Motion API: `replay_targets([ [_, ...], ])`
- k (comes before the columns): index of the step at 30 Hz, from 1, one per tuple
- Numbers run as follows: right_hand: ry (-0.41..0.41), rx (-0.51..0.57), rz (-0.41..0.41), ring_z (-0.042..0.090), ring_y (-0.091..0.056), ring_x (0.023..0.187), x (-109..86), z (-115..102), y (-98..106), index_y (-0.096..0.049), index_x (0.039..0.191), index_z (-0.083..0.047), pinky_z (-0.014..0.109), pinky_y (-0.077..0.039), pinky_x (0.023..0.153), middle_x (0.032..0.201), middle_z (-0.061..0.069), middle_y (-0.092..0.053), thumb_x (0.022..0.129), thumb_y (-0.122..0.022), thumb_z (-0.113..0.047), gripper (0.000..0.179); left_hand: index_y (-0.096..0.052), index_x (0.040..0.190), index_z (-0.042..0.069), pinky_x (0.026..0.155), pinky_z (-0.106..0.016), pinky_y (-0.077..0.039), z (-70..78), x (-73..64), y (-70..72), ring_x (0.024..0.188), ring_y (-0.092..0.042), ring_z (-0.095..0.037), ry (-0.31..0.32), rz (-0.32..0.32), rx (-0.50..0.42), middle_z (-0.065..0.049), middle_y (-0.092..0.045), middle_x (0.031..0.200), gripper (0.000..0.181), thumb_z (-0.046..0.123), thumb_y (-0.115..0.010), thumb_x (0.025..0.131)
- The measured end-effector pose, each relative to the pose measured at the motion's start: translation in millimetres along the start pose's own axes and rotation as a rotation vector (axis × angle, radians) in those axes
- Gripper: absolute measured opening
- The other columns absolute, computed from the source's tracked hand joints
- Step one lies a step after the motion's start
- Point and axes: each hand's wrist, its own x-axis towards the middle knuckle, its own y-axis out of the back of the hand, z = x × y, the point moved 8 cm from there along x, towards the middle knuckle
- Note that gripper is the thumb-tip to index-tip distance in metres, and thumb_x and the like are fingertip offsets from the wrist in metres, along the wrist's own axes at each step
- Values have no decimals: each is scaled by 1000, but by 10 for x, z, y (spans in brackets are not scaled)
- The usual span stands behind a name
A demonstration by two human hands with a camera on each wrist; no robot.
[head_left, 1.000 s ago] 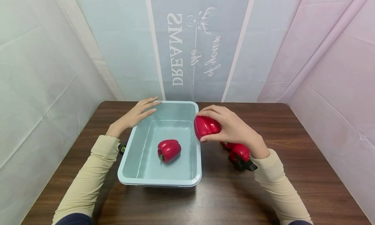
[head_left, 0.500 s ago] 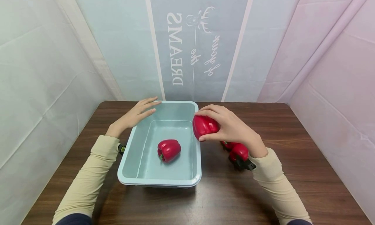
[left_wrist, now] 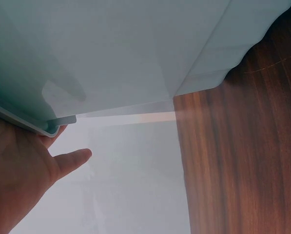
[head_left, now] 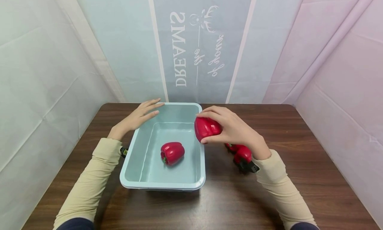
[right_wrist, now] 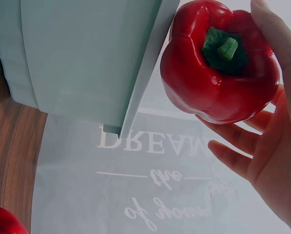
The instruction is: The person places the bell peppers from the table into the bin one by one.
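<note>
A red bell pepper (head_left: 207, 128) is gripped by my right hand (head_left: 230, 125), thumb on the near side and fingers over the far side. It overlaps the right rim of a light blue plastic basin (head_left: 163, 186) in the head view. The right wrist view shows its green stem (right_wrist: 227, 48) and the basin's outer wall (right_wrist: 87, 63) beside it. Inside the basin, a second red bell pepper (head_left: 172, 153) lies on its side on the floor. My left hand (head_left: 136, 117), fingers straight and spread, rests at the basin's left rim; its thumb (left_wrist: 73, 162) points out in the left wrist view.
More red bell peppers (head_left: 243, 154) lie on the dark wooden table (head_left: 233, 203) to the right of the basin, partly hidden behind my right wrist. Behind the table hangs a pale printed cloth (head_left: 206, 50), with white cloth walls (head_left: 45, 73) at the sides.
My right hand has moved slightly left with its pepper, further over the basin's right rim. The left hand, the basin and the pepper inside it have stayed in place.
</note>
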Motion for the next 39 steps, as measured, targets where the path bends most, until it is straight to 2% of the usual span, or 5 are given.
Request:
replay_targets([
  [3, 21, -1, 10, 8, -46, 112, 25, -16, 5, -56, 124, -25, 36, -42, 93, 119, -9, -53, 68, -73, -58, 67, -35, 144, 27, 108, -59, -10, 1, 7, 9, 141, -9, -30, 2, -4, -5, -1, -19, 154, 46, 39, -38, 99],
  [8, 58, -4, 30, 10, -46, 114, 65, -41, 14, -57, 123, -22, 44, -28, 107, 118, -8, -55, 68, -73, -58, 67, -35, 143, 28, 108, -58, -10, -5, 12, 15, 142, -8, -27, 10, -8, -6, 1, -19, 154, 46, 39, -37, 99],
  [17, 40, -8, 14, 6, -44, 113, 85, -33, 1, -56, 124, -25, 32, -45, 88, 120, -10, -52, 69, -69, -61, 67, -36, 143, 28, 108, -58, -11, -6, 23, 21, 142, -9, -28, 9, -6, -11, 0, -20, 154, 45, 39, -38, 99],
  [39, 39, 27, -23, 12, -45, 114, 236, -25, 2, -56, 125, -24, 36, -47, 86, 122, -6, -53, 69, -70, -60, 68, -35, 144, 25, 107, -60, -11, -51, 98, 69, 141, -10, -34, 17, -29, -31, -1, -19, 154, 47, 38, -39, 99],
])
